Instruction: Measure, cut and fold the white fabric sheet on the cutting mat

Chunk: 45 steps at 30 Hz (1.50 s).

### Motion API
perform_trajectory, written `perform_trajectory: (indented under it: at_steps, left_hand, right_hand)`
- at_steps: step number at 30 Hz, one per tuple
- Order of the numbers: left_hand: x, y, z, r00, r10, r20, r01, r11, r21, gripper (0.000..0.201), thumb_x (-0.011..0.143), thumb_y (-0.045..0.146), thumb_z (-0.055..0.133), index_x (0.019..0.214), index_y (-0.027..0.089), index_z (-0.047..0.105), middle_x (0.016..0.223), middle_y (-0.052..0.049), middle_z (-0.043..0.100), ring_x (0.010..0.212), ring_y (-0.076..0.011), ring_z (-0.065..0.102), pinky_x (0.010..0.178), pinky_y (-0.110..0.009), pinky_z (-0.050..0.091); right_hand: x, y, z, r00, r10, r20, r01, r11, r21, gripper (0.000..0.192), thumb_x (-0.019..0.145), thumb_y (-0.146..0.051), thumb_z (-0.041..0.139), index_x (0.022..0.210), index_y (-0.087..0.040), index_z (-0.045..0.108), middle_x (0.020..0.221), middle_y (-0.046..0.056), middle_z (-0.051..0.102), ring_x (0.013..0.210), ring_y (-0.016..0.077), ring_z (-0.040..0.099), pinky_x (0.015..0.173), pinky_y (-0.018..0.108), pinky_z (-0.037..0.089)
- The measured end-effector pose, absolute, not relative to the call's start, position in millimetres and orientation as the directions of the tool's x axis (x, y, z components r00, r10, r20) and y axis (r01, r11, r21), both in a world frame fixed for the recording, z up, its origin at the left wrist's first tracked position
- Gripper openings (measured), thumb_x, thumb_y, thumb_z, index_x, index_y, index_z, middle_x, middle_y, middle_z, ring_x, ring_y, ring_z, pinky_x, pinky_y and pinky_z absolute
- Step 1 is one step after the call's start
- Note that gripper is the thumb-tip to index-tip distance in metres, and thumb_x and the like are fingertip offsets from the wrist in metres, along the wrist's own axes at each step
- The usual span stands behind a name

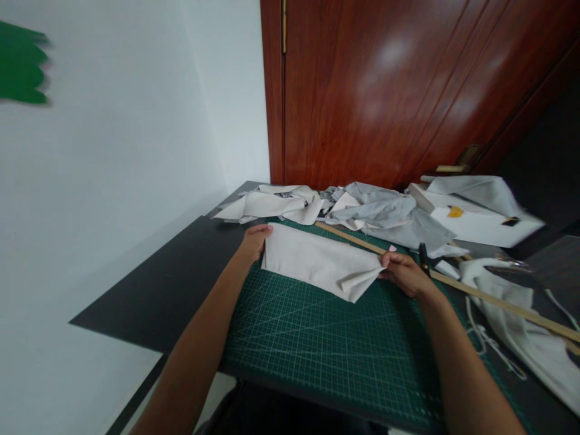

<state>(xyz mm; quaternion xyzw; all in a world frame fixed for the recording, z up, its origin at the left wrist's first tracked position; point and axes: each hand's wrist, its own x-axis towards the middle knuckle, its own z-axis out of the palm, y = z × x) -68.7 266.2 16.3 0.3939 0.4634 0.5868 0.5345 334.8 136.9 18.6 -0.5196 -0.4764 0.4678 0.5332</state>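
A pale off-white piece of fabric [312,257] stretches between my two hands over the green cutting mat [317,350]. My left hand [255,240] pinches its upper left corner. At the other end, my right hand [404,270] grips the right edge, where the cloth folds over on itself near the lower right corner. Behind the fabric and past my right hand runs a long wooden ruler [502,304], partly hidden by that hand. A dark-handled tool [423,258] lies just beyond my right wrist; its kind is unclear.
Crumpled cream cloth [290,202] and grey cloth [385,208] lie along the back edge by the door. A white box [484,220] with grey cloth on it stands back right. White fabric with cords [502,290] lies at right. A wall borders the black table [167,284] on the left.
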Motion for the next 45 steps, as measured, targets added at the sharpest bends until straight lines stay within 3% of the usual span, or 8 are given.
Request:
perform_trajectory:
  at_steps: [9, 13, 17, 25, 30, 37, 42, 45]
  left_hand:
    - [-71, 259, 39, -0.173, 0.983, 0.062, -0.305, -0.113, 0.946, 0.047, 0.053, 0.044, 0.095, 0.082, 0.016, 0.070, 0.068, 0.001, 0.067, 0.069, -0.0168, 0.062, 0.064, -0.027, 0.050]
    - [-70, 254, 44, -0.147, 0.986, 0.081, -0.314, -0.124, 0.941, 0.047, 0.050, 0.042, 0.096, 0.080, 0.015, 0.071, 0.070, 0.001, 0.067, 0.067, -0.0143, 0.059, 0.062, -0.024, 0.048]
    - [-71, 249, 51, -0.117, 0.988, 0.098, -0.324, -0.131, 0.937, 0.046, 0.053, 0.041, 0.096, 0.082, 0.016, 0.070, 0.072, 0.001, 0.068, 0.073, -0.0167, 0.063, 0.067, -0.025, 0.051]
    - [-75, 242, 56, 0.080, 0.986, 0.145, -0.364, -0.106, 0.925, 0.049, 0.061, 0.042, 0.092, 0.095, 0.017, 0.068, 0.086, -0.004, 0.073, 0.088, -0.0221, 0.069, 0.080, -0.031, 0.055]
    - [-60, 246, 37, 0.071, 0.983, 0.166, -0.024, -0.165, 0.986, 0.034, 0.064, 0.024, 0.085, 0.094, 0.017, 0.070, 0.080, -0.001, 0.071, 0.077, -0.0182, 0.066, 0.072, -0.026, 0.051]
    - [-52, 252, 16, 0.031, 0.994, 0.105, 0.240, -0.110, 0.965, 0.035, 0.055, 0.004, 0.079, 0.086, 0.018, 0.072, 0.060, 0.003, 0.060, 0.065, -0.0196, 0.061, 0.063, -0.025, 0.044]
    - [-61, 247, 18, 0.010, 0.997, 0.080, 0.327, -0.078, 0.942, 0.042, 0.045, 0.001, 0.086, 0.077, 0.021, 0.067, 0.071, 0.000, 0.063, 0.085, -0.0267, 0.066, 0.072, -0.027, 0.048]
    - [-63, 243, 18, 0.003, 0.999, 0.052, 0.370, -0.050, 0.928, 0.045, 0.047, -0.001, 0.083, 0.079, 0.022, 0.063, 0.070, 0.001, 0.059, 0.079, -0.0258, 0.066, 0.067, -0.027, 0.048]
  right_hand:
    - [327, 135, 29, 0.043, 0.998, -0.040, -0.127, -0.034, -0.991, 0.043, 0.050, -0.050, 0.096, 0.071, -0.022, 0.071, 0.083, 0.004, 0.070, 0.077, 0.0204, 0.067, 0.075, 0.039, 0.062]
    - [310, 141, 21, 0.116, 0.993, -0.029, -0.022, -0.027, -0.999, 0.055, 0.054, -0.068, 0.090, 0.067, -0.021, 0.067, 0.072, 0.004, 0.067, 0.068, 0.0182, 0.063, 0.067, 0.035, 0.059]
    - [302, 142, 20, 0.191, 0.978, 0.088, 0.069, 0.076, -0.995, 0.056, 0.043, -0.055, 0.099, 0.071, -0.024, 0.061, 0.068, -0.003, 0.061, 0.064, 0.0156, 0.057, 0.059, 0.030, 0.053]
    - [328, 130, 38, 0.206, 0.970, 0.127, -0.121, 0.154, -0.981, 0.049, 0.061, -0.049, 0.091, 0.097, -0.030, 0.065, 0.077, -0.002, 0.064, 0.064, 0.0159, 0.060, 0.055, 0.028, 0.048]
    - [333, 149, 9, 0.242, 0.956, 0.166, 0.220, 0.112, -0.969, 0.049, 0.053, -0.048, 0.086, 0.091, -0.025, 0.065, 0.071, -0.003, 0.059, 0.064, 0.0173, 0.055, 0.058, 0.031, 0.045]
    - [335, 163, -16, 0.307, 0.925, 0.224, 0.321, 0.121, -0.939, 0.048, 0.054, -0.042, 0.081, 0.095, -0.026, 0.061, 0.084, 0.001, 0.064, 0.077, 0.0209, 0.061, 0.073, 0.036, 0.050]
    - [333, 149, -14, 0.241, 0.965, 0.100, 0.429, -0.013, -0.903, 0.054, 0.056, -0.039, 0.087, 0.104, -0.027, 0.065, 0.067, -0.004, 0.063, 0.060, 0.0182, 0.058, 0.057, 0.030, 0.044]
    - [327, 143, -9, 0.153, 0.987, 0.042, 0.539, -0.048, -0.841, 0.045, 0.055, -0.038, 0.087, 0.095, -0.028, 0.069, 0.058, -0.006, 0.059, 0.052, 0.0158, 0.052, 0.052, 0.028, 0.037]
